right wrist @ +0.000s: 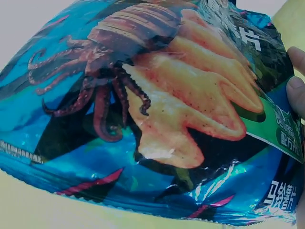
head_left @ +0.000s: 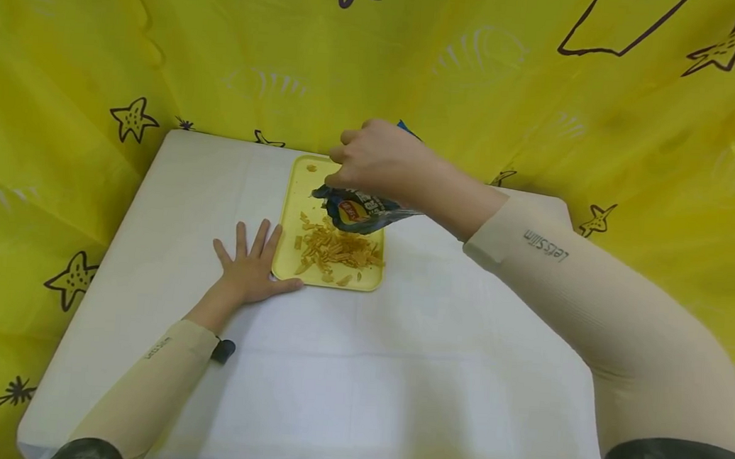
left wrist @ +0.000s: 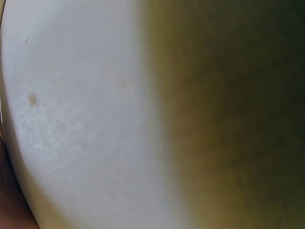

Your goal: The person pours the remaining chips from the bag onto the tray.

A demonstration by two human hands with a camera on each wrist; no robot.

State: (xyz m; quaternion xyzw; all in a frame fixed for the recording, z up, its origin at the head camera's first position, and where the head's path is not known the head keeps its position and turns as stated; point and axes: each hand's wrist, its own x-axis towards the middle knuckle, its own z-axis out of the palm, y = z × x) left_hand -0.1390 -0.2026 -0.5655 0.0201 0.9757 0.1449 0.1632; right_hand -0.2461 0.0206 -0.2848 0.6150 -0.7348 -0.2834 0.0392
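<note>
My right hand (head_left: 381,159) grips a blue and dark potato chip bag (head_left: 363,213) above a yellow rectangular tray (head_left: 285,261). The bag is tilted, its torn mouth low over the tray. Broken chips (head_left: 337,250) lie heaped in the near half of the tray. In the right wrist view, the bag (right wrist: 162,95) shows a squid and ridged chips, with fingertips (right wrist: 298,93) along its right edge. My left hand (head_left: 247,276) rests with fingers spread at the tray's near left corner, thumb along the near edge. The left wrist view is mostly blurred.
The tray stands near the far edge of a table with a white cloth (head_left: 357,371). A yellow curtain (head_left: 405,61) with starfish drawings hangs close behind and at both sides. One small chip piece (head_left: 310,168) lies in the tray's far left corner.
</note>
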